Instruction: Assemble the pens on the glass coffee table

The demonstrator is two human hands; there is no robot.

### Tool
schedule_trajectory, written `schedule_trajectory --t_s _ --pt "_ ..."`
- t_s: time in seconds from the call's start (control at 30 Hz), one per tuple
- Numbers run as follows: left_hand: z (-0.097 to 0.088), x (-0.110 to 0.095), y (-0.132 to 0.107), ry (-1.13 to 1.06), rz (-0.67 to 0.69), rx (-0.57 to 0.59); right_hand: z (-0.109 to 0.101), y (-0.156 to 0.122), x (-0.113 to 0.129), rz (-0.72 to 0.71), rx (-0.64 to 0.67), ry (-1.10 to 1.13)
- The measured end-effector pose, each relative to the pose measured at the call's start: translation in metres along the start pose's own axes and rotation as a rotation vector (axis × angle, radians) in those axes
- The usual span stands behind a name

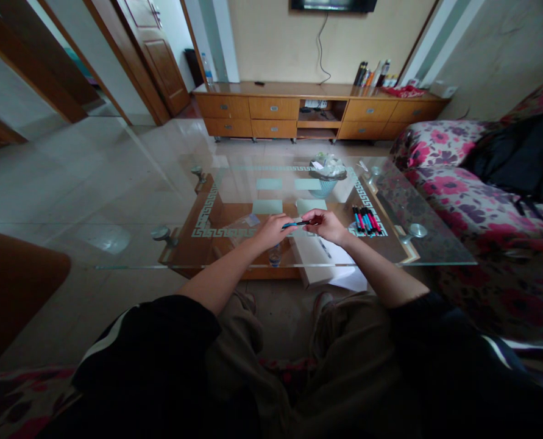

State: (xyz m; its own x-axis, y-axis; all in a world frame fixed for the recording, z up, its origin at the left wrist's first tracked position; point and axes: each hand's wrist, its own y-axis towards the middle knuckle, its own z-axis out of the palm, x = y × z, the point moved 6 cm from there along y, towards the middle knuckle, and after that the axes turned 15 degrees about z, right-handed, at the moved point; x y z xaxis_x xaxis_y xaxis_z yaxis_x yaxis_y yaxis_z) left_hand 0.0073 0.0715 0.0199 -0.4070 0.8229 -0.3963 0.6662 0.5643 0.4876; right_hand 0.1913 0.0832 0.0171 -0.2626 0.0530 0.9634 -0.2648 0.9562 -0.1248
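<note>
Both of my hands are over the glass coffee table [129, 244] and together hold one blue pen [295, 224], which lies level between them. My left hand [275, 229] has its fingers closed on the pen's left end. My right hand [326, 223] pinches the pen's right end. A bunch of several pens [366, 221], pink, blue and black, lies on the glass just right of my right hand. White paper [319, 256] shows under the glass below my hands.
A small basket [326, 177] with crumpled wrappers stands at the table's far side. A floral sofa [463, 201] runs along the right with a black bag on it. A wooden TV cabinet [317, 110] lines the far wall. A small bottle [275, 255] sits on the lower shelf.
</note>
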Motion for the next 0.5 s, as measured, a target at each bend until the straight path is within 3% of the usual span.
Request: schedule_trajectory --t_s 0.5 --pt "0.0001 -0.0072 0.0003 0.035 0.047 0.012 -0.0018 -0.0038 0.0025 0.023 -0.035 -0.151"
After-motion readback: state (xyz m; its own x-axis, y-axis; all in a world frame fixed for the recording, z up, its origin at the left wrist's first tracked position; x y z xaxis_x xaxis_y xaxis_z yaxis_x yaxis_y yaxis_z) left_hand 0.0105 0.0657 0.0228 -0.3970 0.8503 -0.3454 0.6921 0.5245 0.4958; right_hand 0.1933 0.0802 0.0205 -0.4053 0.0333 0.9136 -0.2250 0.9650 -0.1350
